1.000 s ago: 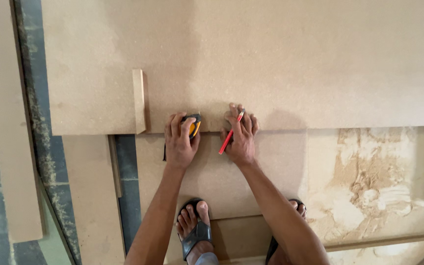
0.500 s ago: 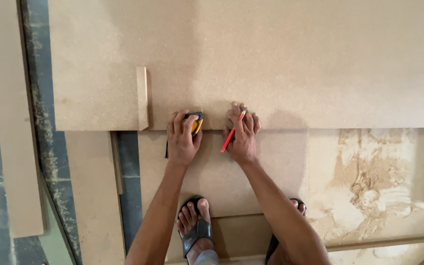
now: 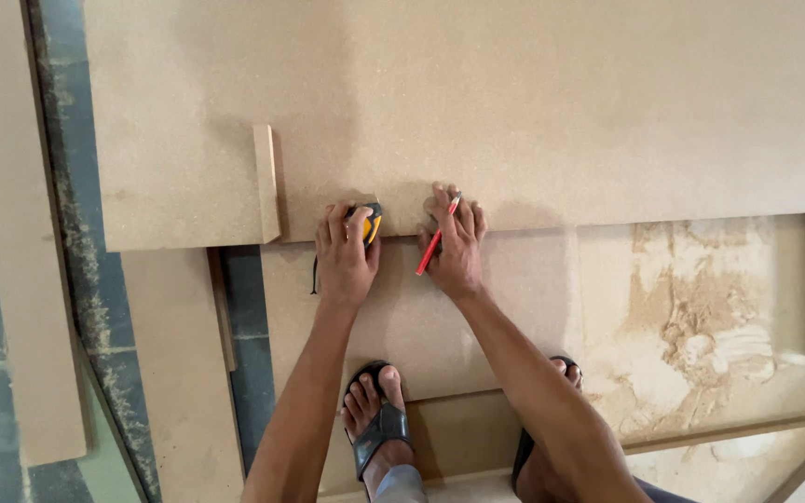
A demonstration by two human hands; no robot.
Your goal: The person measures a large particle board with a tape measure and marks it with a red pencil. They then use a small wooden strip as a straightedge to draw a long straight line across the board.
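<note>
Both hands rest at the near edge of a large fibreboard sheet. The left hand is curled over a yellow and black tape measure, pressing it against that edge. Just beside it, the right hand lies with fingers spread flat on the sheet, a red pencil pinched between two of them and slanting back across the knuckles. A narrow offcut strip lies on the sheet, left of the tape measure. Below the sheet's edge, two sandalled feet stand on lower boards, with sawdust spread to their right.
</note>
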